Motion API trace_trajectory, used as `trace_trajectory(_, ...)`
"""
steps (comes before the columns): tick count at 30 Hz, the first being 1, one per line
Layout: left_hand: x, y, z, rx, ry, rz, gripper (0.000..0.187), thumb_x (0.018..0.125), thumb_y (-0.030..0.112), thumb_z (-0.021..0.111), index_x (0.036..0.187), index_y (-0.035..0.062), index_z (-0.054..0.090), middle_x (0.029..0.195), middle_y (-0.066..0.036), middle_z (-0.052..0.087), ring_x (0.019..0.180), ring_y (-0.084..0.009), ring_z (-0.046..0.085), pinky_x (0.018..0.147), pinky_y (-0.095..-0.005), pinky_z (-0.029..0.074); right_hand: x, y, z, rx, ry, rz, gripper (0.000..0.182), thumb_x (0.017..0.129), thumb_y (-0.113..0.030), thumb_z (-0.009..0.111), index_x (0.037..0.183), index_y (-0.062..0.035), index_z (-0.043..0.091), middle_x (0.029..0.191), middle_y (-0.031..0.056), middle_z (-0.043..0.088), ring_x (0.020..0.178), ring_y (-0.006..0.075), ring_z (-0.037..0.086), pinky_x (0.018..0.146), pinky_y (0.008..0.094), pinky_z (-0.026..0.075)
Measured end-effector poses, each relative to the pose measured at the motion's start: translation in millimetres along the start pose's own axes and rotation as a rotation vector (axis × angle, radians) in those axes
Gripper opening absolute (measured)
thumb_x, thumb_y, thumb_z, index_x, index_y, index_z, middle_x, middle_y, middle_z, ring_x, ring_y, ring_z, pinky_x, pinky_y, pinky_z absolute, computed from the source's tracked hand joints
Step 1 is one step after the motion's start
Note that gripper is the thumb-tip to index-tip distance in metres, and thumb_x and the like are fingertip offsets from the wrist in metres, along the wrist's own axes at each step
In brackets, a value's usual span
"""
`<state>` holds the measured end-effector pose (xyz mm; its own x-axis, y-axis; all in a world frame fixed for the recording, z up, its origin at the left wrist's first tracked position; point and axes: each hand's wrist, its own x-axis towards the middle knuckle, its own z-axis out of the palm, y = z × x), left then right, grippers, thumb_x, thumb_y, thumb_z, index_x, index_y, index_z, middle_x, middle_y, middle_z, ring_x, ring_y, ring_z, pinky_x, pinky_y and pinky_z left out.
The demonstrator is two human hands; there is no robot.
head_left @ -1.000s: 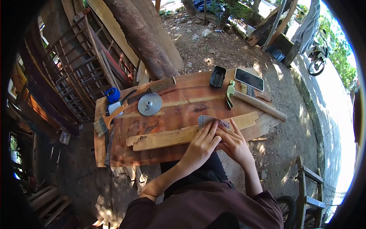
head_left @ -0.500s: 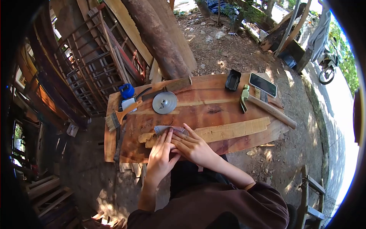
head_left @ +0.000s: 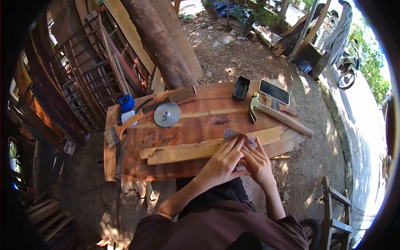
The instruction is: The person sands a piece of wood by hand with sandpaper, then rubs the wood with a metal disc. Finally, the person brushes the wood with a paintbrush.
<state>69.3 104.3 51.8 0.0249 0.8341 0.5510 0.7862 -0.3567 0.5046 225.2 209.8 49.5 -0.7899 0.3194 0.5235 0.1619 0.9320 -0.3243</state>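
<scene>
a paintbrush [head_left: 123,128] with a smooth orange handle and stiff tan bristles lies left of the pale plank [head_left: 183,151]. just beyond the plank's left end, on its far side, is a rounded blue plastic case [head_left: 126,103]. a round, flat metal disc [head_left: 167,114] with a raised hub sits beyond the plank's left half, grey and dully shiny. the plank itself is yellowish wood, long and narrow, its left end ragged and notched; it rests on a reddish, streaked wooden slab [head_left: 200,125]. on the plank's right half, the left hand [head_left: 221,161] holds a thin, bent grey-and-brown sheet [head_left: 234,134] under long, nearly straight fingers; the sheet's printed corner juts past the plank's far edge. right beside it the right hand [head_left: 257,162] holds the same sheet under its fingertips; whether either thumb pinches it from below i cannot tell. beyond the plank's right half stand a black, hollow box-like tray [head_left: 240,88], a hammer [head_left: 283,120] with a greenish claw head and round wooden handle, and a glossy dark-screened phone [head_left: 274,91].
</scene>
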Motion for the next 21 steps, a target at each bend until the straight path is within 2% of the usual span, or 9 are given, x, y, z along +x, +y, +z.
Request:
trace_trajectory(5,-44.2,-13.3,-44.3,0.095,0.036,-0.111,0.042,0.091,0.037,0.072,0.099,-0.0007,0.057,0.144,-0.031,0.051,0.133,-0.0466,0.051,0.11,-0.0513,0.042,32.3,-33.1,40.7,0.137,0.002,-0.173,0.035,0.087,-0.016,0.068,0.118,0.002,0.066,0.125,0.0174,0.069,0.13,0.0282,0.059,0.12,0.0569,0.033)
trace_trajectory(9,-85.1,-15.4,-82.8,0.271,0.192,-0.328,0.025,0.099,0.022,0.063,0.096,-0.0024,0.059,0.141,-0.026,0.057,0.126,-0.0453,0.057,0.106,-0.051,0.046,63.7,-69.3,84.8,0.254,-0.014,-0.314,0.039,0.085,-0.013,0.064,0.12,0.0024,0.064,0.127,0.0187,0.067,0.13,0.0274,0.06,0.121,0.0551,0.032)
trace_trajectory(10,-95.5,-17.4,-85.4,0.306,0.232,-0.388,0.023,0.1,0.018,0.06,0.104,-0.0053,0.062,0.138,-0.025,0.06,0.124,-0.0441,0.059,0.106,-0.0505,0.046,69.9,-77.6,95.7,0.266,-0.015,-0.337,0.038,0.085,-0.012,0.064,0.12,0.0021,0.065,0.128,0.0181,0.067,0.13,0.027,0.06,0.121,0.0549,0.032)
trace_trajectory(11,-103.2,-23.1,-86.9,0.363,0.294,-0.37,0.028,0.101,0.016,0.058,0.115,-0.008,0.062,0.134,-0.025,0.062,0.123,-0.0434,0.06,0.105,-0.0498,0.047,74.6,-83.6,103.2,0.285,-0.016,-0.366,0.037,0.085,-0.011,0.063,0.12,0.0018,0.065,0.128,0.0175,0.067,0.13,0.0265,0.059,0.121,0.0548,0.031)
trace_trajectory(15,-79.2,-19.9,-69.7,0.335,0.301,-0.306,0.037,0.099,0.013,0.059,0.127,-0.0106,0.058,0.133,-0.026,0.062,0.122,-0.0439,0.061,0.102,-0.0492,0.049,67.3,-65.3,84.0,0.265,-0.03,-0.339,0.036,0.086,-0.011,0.064,0.12,0.0012,0.066,0.128,0.0162,0.067,0.13,0.0263,0.059,0.121,0.055,0.031)
trace_trajectory(17,-53.9,-14.2,-48.6,0.283,0.3,-0.286,0.03,0.099,0.013,0.059,0.118,-0.0092,0.061,0.133,-0.026,0.062,0.122,-0.0435,0.061,0.102,-0.05,0.049,54.6,-45.4,63.9,0.172,-0.015,-0.243,0.034,0.087,-0.011,0.065,0.119,0.0008,0.066,0.128,0.0153,0.068,0.13,0.0268,0.059,0.121,0.0552,0.031)
trace_trajectory(19,-32.1,-15.9,-20.9,0.278,0.258,-0.185,0.022,0.099,0.013,0.059,0.106,-0.0067,0.062,0.133,-0.026,0.062,0.122,-0.0431,0.06,0.103,-0.0508,0.047,38.9,-25.0,42.7,0.078,0.002,-0.165,0.033,0.087,-0.009,0.066,0.119,0.0014,0.066,0.127,0.0155,0.068,0.13,0.0281,0.059,0.119,0.0554,0.033)
trace_trajectory(20,-21.4,-13.5,-8.3,0.234,0.223,-0.165,0.029,0.1,0.013,0.057,0.119,-0.0091,0.06,0.138,-0.027,0.058,0.126,-0.0432,0.057,0.105,-0.0493,0.046,29.8,-14.7,33.1,0.036,0.006,-0.13,0.033,0.087,-0.009,0.066,0.119,0.0015,0.066,0.128,0.0156,0.068,0.13,0.0283,0.059,0.119,0.0555,0.034)
trace_trajectory(21,-9.2,-8.5,2.3,0.179,0.224,-0.158,0.022,0.099,0.013,0.058,0.109,-0.0066,0.061,0.136,-0.027,0.059,0.125,-0.0427,0.058,0.104,-0.0499,0.046,21.0,-5.5,24.0,-0.005,0.01,-0.097,0.032,0.088,-0.009,0.066,0.118,0.0016,0.066,0.129,0.0157,0.067,0.131,0.0284,0.059,0.118,0.0557,0.034)
